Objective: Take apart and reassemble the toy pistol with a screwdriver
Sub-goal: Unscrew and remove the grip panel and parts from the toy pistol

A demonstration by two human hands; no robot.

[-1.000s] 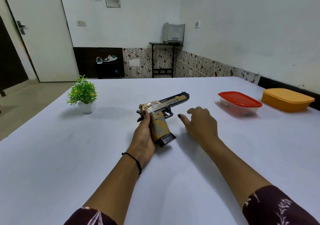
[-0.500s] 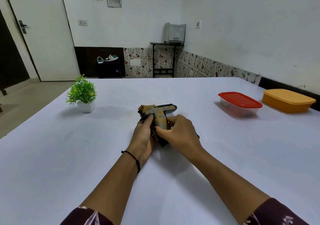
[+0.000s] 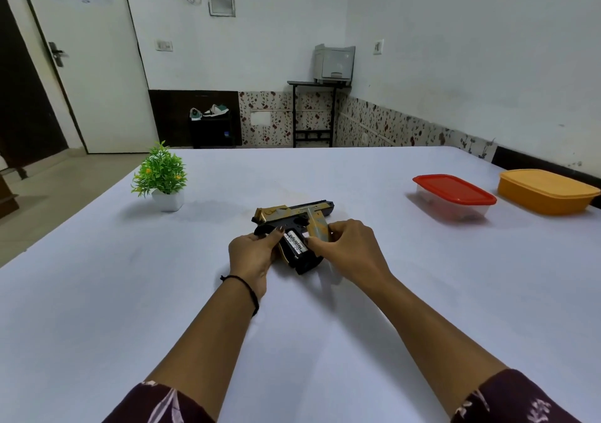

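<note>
A wide table [image 3: 406,308] under a pale, plain cloth fills the near and middle ground. Behind it stand white walls with a band of flowered tiles low down, and a white door [image 3: 97,81] at far left. A grey printer [image 3: 335,63] sits on a thin black stand [image 3: 312,113] in the far corner.

On the table are one toy pistol [image 3: 292,217], one small potted plant [image 3: 161,175] at far left, and two lidded containers at far right. One is a clear box with a red lid [image 3: 453,191]; the other is an orange box [image 3: 546,191] just beyond it.

The pistol lies on its side at the middle of the table, barrel pointing right. The left hand [image 3: 250,253] is wrapped round the back of its grip. The right hand [image 3: 348,243] pinches a gold grip cover [image 3: 317,224], which stands tilted up off the grip. In the opened grip a battery [image 3: 296,242] with a white label shows. The two hands are close together, both clamped on the toy. A black thread band [image 3: 248,289] circles the left wrist.
</note>
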